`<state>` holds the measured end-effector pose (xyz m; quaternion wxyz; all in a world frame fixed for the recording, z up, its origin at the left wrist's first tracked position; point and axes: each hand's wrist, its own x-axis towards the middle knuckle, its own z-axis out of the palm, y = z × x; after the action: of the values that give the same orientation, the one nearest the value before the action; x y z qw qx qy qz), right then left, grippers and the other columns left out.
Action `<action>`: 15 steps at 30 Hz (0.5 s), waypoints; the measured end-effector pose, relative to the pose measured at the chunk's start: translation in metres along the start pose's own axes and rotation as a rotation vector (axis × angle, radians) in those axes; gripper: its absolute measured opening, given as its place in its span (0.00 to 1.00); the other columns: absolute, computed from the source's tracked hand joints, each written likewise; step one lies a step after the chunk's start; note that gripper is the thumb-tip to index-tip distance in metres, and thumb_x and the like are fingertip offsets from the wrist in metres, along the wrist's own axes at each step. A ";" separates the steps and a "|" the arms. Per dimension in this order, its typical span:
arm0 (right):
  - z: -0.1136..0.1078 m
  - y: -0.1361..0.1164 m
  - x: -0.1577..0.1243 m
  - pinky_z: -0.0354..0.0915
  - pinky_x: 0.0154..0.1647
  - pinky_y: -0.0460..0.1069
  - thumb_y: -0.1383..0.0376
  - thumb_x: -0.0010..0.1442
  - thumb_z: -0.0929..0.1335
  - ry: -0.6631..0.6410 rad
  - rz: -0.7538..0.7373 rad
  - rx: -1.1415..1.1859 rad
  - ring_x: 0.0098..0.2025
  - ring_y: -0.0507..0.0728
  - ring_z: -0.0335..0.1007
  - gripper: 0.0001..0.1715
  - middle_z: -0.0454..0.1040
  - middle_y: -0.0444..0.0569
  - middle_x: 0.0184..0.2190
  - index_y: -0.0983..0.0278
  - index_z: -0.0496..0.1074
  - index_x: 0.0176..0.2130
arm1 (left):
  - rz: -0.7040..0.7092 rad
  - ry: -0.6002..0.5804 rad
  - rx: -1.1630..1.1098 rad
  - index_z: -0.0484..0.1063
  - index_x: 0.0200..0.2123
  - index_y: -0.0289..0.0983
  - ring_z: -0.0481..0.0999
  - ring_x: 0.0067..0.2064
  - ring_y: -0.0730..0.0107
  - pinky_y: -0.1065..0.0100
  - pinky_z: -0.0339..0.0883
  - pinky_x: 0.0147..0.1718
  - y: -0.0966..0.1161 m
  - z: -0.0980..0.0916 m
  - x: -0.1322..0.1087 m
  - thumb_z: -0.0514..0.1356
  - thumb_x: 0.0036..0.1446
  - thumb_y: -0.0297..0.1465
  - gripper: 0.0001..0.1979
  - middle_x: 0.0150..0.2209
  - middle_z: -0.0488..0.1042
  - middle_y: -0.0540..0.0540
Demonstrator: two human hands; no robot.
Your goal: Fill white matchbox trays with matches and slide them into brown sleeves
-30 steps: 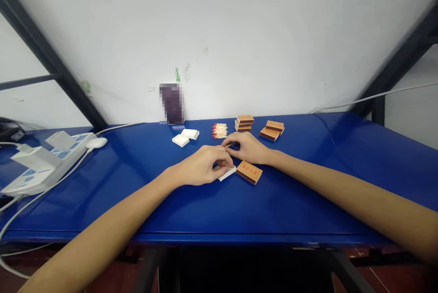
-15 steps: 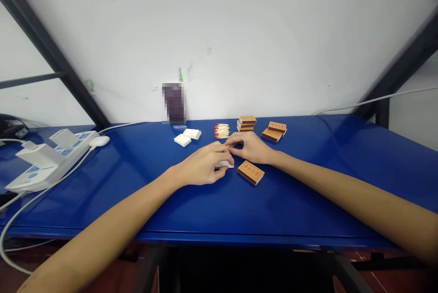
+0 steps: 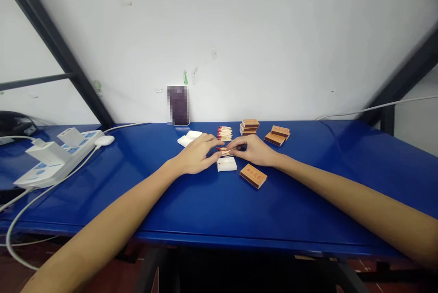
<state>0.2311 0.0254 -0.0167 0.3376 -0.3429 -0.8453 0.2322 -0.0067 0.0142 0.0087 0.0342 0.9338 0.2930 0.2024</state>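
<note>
My right hand (image 3: 255,150) pinches a few matches (image 3: 226,152) low over the blue table, their red heads pointing left. The fingers of my left hand (image 3: 196,154) are spread, with the fingertips beside the match heads and the thumb at the corner of a white matchbox tray (image 3: 227,165). A bit of red shows inside that tray. Just to its right lies an orange matchbox (image 3: 253,175), flat and slightly turned. Behind my hands sits a pile of red-headed matches (image 3: 225,133).
More white trays (image 3: 192,135) lie behind my left hand, partly covered. Stacked matchboxes (image 3: 249,127) and a loose group of matchboxes (image 3: 278,135) stand at the back. A pixelated phone-like object (image 3: 179,105) leans on the wall. A power strip (image 3: 54,165) with cables occupies the left side.
My left hand has let go of the white tray and moved up and left, its fingers spreading by the match heads. The tray now sits on the table. My right hand still holds the matches.
</note>
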 end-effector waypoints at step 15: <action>0.003 0.001 0.001 0.71 0.40 0.53 0.61 0.59 0.70 0.034 0.039 -0.066 0.37 0.58 0.78 0.09 0.83 0.48 0.36 0.61 0.81 0.36 | 0.077 -0.136 -0.196 0.73 0.51 0.37 0.75 0.48 0.61 0.63 0.64 0.48 -0.008 0.012 0.012 0.49 0.70 0.36 0.17 0.48 0.78 0.41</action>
<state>0.2290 0.0261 -0.0185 0.3358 -0.3743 -0.8397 0.2050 0.0031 0.0282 0.0012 0.1371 0.9482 0.2327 0.1674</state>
